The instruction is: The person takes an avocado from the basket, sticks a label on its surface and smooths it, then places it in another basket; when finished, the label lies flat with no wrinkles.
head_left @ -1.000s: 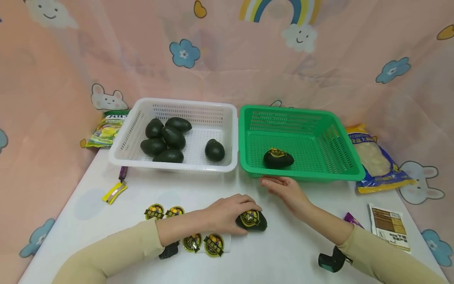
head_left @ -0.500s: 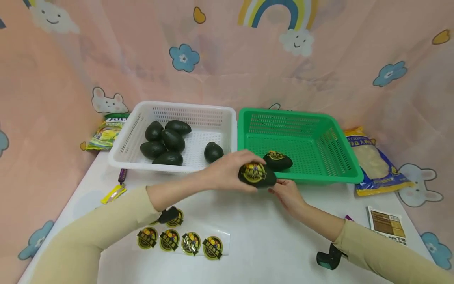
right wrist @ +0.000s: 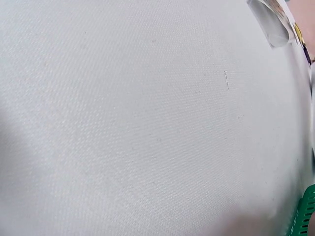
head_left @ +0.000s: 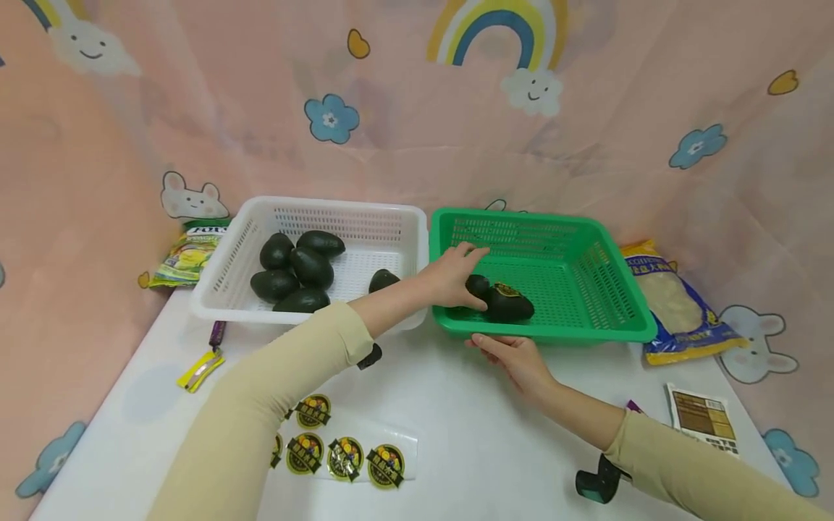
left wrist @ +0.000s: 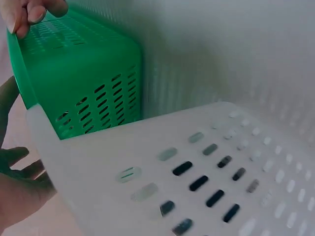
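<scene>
In the head view my left hand (head_left: 452, 276) is over the left end of the green basket (head_left: 593, 333), thumb and fingers spread apart. Beside its thumb lies a dark avocado (head_left: 478, 285), partly hidden by the hand. Against it rests another avocado (head_left: 510, 307) bearing a black-and-gold sticker (head_left: 505, 289). My right hand (head_left: 517, 362) touches the basket's front rim with fairly straight fingers. The left wrist view shows the spread left hand (left wrist: 22, 191) at its edge and fingertips of the right hand (left wrist: 37, 12) at the green rim.
The white basket (head_left: 247, 315) holds several avocados (head_left: 313, 268). On the table lie a sheet of round stickers (head_left: 345, 458), a yellow wrapper (head_left: 200, 371), a brown-and-white packet (head_left: 702, 420) and a black object (head_left: 596, 485). Snack bags (head_left: 680, 304) flank the baskets.
My left hand has carried the stickered avocado from the table up into the green basket and let go of it. The right hand stays near the basket's front rim.
</scene>
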The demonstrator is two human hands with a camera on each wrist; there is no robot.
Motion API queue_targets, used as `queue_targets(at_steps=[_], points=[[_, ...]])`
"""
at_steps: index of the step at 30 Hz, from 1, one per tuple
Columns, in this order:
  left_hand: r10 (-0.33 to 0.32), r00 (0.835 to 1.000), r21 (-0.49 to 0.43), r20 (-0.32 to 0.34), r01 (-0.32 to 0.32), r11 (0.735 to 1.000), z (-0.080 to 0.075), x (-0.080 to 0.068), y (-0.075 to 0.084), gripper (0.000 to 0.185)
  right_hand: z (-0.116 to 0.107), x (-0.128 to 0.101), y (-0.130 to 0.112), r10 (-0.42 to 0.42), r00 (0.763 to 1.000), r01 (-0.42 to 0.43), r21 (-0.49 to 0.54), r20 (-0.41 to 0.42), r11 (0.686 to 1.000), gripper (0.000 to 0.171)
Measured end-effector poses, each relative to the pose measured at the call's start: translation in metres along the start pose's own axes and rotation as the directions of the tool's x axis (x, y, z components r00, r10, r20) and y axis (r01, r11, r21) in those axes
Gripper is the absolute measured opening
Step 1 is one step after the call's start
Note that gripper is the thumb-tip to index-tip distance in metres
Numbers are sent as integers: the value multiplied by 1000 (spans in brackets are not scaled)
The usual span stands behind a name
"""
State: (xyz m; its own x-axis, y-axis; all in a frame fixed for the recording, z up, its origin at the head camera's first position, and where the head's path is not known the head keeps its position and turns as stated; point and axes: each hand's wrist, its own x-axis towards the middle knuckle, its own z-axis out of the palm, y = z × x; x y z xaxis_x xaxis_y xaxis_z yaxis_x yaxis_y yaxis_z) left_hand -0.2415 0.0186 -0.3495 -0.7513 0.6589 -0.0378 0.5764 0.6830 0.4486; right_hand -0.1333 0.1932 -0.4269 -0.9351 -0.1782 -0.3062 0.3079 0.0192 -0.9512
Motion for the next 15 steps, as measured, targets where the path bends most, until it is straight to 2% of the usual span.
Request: queue_targets(at_steps=[2,4,6,7,9,11,13,15], points=[[-4,1000,7,-18,4,1000,-1,-5,0,91,1,1,0,-3,1000,3,4,7,1000,37],[25,997,-28,-70,-27,999,-1,-13,0,76,1,1,0,-11,1000,11,8,13,1000,36],[64,990,-137,-123,-81,987,0,-25,-2,52,2,1,0,-17,1000,17,14,14,1000,33],[85,986,-210,-143,-114,971,0,-33,-3,39,2,1,0,-23,1000,22,21,15,1000,31],[123,980,-353,-156,-172,920,3,-52,-5,21,2,1,0,-31,999,31,37,11,999,28],[146,982,-498,-117,-186,847,9,-75,-8,13,2,1,0,-36,999,35,46,2,998,26],[151,988,-610,-41,-145,779,16,-100,-15,15,2,1,1,-41,999,41,48,-2,998,27],[128,991,-695,43,-63,716,26,-123,-25,20,2,1,1,-43,999,43,44,-6,998,29]])
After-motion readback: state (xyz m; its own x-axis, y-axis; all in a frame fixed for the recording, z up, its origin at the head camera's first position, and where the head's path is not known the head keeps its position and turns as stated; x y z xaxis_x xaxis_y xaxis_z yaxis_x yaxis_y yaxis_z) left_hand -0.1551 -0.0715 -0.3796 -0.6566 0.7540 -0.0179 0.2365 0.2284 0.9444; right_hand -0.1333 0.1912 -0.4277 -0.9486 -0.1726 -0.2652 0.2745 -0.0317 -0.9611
